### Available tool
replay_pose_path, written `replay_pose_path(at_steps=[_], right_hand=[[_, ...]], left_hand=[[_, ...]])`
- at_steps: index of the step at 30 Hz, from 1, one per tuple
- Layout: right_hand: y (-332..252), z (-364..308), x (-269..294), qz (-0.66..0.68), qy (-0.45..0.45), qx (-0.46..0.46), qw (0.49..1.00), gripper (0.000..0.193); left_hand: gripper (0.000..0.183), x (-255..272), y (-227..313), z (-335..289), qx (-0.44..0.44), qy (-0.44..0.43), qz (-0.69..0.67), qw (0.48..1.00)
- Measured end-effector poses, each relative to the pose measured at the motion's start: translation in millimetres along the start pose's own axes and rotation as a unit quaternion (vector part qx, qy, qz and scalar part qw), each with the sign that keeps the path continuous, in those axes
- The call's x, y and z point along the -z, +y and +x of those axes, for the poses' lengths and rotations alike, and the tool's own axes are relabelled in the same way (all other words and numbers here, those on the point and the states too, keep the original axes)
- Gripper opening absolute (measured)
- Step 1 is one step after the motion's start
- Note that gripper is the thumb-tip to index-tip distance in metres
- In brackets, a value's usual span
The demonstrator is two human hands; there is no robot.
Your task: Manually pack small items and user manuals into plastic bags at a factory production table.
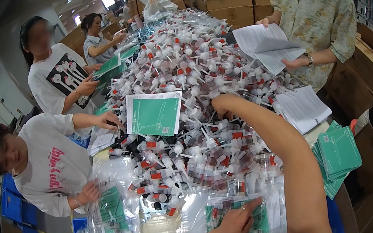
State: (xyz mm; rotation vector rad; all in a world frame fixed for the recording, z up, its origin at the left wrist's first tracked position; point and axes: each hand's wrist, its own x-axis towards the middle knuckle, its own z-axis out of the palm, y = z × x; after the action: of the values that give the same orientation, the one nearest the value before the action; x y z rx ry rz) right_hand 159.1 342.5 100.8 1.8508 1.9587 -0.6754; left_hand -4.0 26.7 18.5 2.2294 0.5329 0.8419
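My left hand (236, 222), with a ring and a bracelet, is closed on a clear plastic bag (280, 218) near the table's front edge. Inside this bag lies a green booklet (261, 222), along with a few small bottles seen through the film. My right arm stretches far over a big heap of small clear bottles (207, 142) with white nozzle tips and red labels. The right hand (224, 106) is bent down into the heap with its fingers curled; what they hold, if anything, is hidden. Ahead of my left hand, bottles lie loose against the bag.
At left a co-worker's hand (108, 120) touches a green-and-white booklet (154, 113); their other hand holds a filled bag (114, 213). Across the heap, another person holds white leaflets (266, 43). Green booklets (338, 153) and white papers (304, 107) are stacked at right. Cardboard boxes (231, 4) stand behind.
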Motion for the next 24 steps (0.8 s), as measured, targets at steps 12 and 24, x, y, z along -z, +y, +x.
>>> replay_pose_path(at_steps=[12,24], right_hand=[[-14.0,1.2,-3.0,-0.238,0.014,0.046,0.97,0.026],[-13.5,1.6,-10.6,-0.11,0.04,-0.039,0.992,0.02]], left_hand=[[0.065,2.0,-1.7,0.4,-0.014,-0.017,-0.001,1.0],[0.067,-5.6,-6.7,-3.5,-0.008,-0.018,-0.005,1.0]])
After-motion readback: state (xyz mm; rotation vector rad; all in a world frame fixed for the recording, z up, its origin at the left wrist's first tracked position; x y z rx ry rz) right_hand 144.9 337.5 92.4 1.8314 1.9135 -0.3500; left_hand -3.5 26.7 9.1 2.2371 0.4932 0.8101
